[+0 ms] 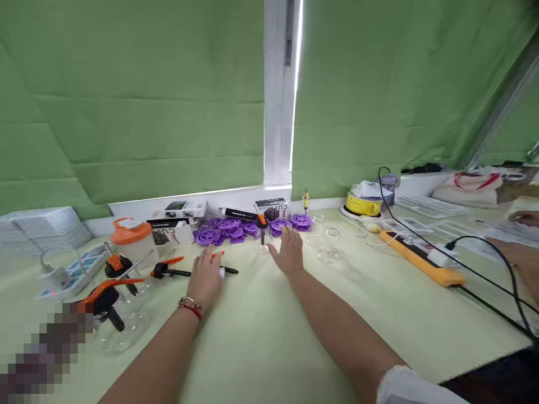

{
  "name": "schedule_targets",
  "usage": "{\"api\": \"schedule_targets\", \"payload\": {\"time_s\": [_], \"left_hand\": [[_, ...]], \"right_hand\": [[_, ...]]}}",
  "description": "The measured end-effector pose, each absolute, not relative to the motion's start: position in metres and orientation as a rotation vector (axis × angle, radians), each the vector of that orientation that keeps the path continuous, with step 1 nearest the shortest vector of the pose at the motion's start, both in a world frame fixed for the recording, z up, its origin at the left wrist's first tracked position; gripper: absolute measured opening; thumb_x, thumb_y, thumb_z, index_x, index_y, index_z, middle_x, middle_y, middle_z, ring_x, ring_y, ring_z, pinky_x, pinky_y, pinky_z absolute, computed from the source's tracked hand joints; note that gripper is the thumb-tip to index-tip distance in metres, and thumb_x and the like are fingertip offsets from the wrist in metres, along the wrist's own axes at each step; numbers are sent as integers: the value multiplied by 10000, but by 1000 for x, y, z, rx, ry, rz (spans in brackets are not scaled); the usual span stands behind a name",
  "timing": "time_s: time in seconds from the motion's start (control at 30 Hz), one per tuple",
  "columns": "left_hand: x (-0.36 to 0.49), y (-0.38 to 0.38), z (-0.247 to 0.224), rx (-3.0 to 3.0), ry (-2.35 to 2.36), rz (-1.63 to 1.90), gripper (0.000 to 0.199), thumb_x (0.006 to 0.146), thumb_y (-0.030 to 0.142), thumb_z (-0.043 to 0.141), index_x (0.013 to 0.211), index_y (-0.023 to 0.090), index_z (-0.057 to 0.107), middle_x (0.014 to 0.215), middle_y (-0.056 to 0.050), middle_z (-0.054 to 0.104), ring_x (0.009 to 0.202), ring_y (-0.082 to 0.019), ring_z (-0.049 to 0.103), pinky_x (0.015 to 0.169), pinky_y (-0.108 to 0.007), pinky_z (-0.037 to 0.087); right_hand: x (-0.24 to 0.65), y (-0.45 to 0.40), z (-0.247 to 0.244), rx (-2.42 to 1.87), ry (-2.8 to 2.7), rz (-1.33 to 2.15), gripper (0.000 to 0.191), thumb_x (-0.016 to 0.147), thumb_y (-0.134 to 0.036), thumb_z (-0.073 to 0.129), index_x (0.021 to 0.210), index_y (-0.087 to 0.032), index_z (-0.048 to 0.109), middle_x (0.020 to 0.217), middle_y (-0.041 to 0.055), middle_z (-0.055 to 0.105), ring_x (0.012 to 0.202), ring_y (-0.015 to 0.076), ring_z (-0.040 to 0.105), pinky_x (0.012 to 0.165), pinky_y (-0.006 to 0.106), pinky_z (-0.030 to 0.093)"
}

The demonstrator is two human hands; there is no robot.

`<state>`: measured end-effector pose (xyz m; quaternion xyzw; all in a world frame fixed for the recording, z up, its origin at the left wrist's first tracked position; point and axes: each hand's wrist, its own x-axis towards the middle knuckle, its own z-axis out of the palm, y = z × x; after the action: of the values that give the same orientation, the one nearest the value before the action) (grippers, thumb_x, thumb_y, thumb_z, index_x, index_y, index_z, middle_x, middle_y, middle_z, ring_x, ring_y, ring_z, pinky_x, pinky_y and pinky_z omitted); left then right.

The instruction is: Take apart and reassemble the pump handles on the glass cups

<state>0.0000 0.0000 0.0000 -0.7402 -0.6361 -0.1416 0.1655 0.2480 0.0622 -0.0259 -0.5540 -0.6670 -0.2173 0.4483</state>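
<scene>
The right hand (289, 251), fingers loosely spread, stood just right of the clear glass vessel with a black-and-orange top (262, 237), perhaps to steady it. Left of that vessel, the left hand (206, 276) partly hid a slim black rod (231, 270); its grip could not be told.

Can make out a black stem (231, 270) lying on the table (261, 336), partly hidden by the left hand (206, 278). Near the right hand (290, 252), can see a clear glass (258, 248) and an upright black-and-orange top (261, 223), stem down.
</scene>
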Motion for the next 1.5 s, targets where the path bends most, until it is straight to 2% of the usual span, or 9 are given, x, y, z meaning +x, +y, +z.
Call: {"api": "schedule_targets", "payload": {"time_s": [0.17, 0.43, 0.5, 0.57, 0.7, 0.83, 0.93, 1.07, 1.5], "left_hand": [[-21, 2, -1, -2194, -2108, -464, 597, 780, 215, 504, 1364, 126, 420, 1450, -184, 298, 1295, -317, 392, 1062, -393, 335], [-15, -8, 0, -2284, -2162, -586, 643, 746, 160, 508, 1377, 126, 390, 1399, -178, 353, 1265, -304, 415, 1061, -394, 331], [-15, -9, -1, -2302, -2202, -659, 677, 744, 169, 517, 1398, 114, 355, 1394, -183, 353, 1255, -296, 427, 1060, -384, 332], [-17, -8, -4, -2350, -2220, -724, 650, 744, 171, 517, 1378, 109, 388, 1372, -182, 379, 1227, -286, 456, 1052, -375, 343], [-22, -4, -11, -2486, -2147, -931, 563, 730, 155, 505, 1291, 117, 480, 1281, -155, 487, 1166, -264, 504, 1026, -377, 370], [-25, -1, -14, -2448, -2126, -1265, 544, 687, 180, 550, 1230, 152, 522, 1226, -131, 537, 1127, -267, 519, 1002, -407, 379], [-24, 0, -15, -2362, -2118, -1596, 532, 659, 223, 593, 1188, 182, 548, 1090, -95, 594, 990, -254, 568, 919, -413, 428], [-21, 2, -18, -2301, -2079, -1886, 524, 645, 241, 623, 1162, 187, 555, 976, -64, 605, 841, -208, 576, 817, -371, 459], [-4, -8, -16, -2578, -1916, -2001, 526, 632, 225, 681, 1145, 200, 567, 1085, -46, 522, 915, -165, 547, 865, -327, 436]], "right_hand": [[284, 48, -14, -1476, -1374, -641, 728, 800, -465, 535, 1376, -134, 236, 1403, 232, 317, 1299, 348, 253, 992, 533, 221], [323, 36, -22, -1868, -970, -307, 1070, 594, -448, 687, 1415, -150, 69, 1477, 270, 88, 1342, 399, 120, 981, 576, 215], [327, 36, -24, -1945, -888, -181, 1074, 565, -385, 692, 1418, -162, 79, 1464, 268, 153, 1327, 408, 182, 986, 572, 222], [332, 38, -26, -2016, -809, -14, 1044, 549, -324, 681, 1411, -145, 119, 1387, 277, 317, 1259, 418, 323, 979, 573, 240], [337, 42, -26, -1959, -861, 68, 899, 538, -306, 679, 1321, -94, 293, 1226, 258, 495, 1133, 394, 472, 961, 515, 324], [319, 41, -16, -1574, -1231, -305, 710, 602, -312, 655, 1230, -113, 389, 1207, 202, 494, 1173, 347, 431, 993, 469, 331], [296, 33, -9, -1404, -1534, -515, 584, 673, -210, 594, 1230, -156, 429, 1259, 168, 449, 1228, 326, 368, 1011, 473, 309], [273, 23, -5, -1362, -1847, -646, 647, 642, -25, 509, 1262, -209, 479, 1316, 139, 410, 1262, 315, 324, 1001, 456, 304], [237, 9, -9, -1126, -2174, -638, 626, 712, -40, 481, 1322, -180, 468, 1348, 137, 440, 1256, 301, 334, 1018, 436, 265]]}}
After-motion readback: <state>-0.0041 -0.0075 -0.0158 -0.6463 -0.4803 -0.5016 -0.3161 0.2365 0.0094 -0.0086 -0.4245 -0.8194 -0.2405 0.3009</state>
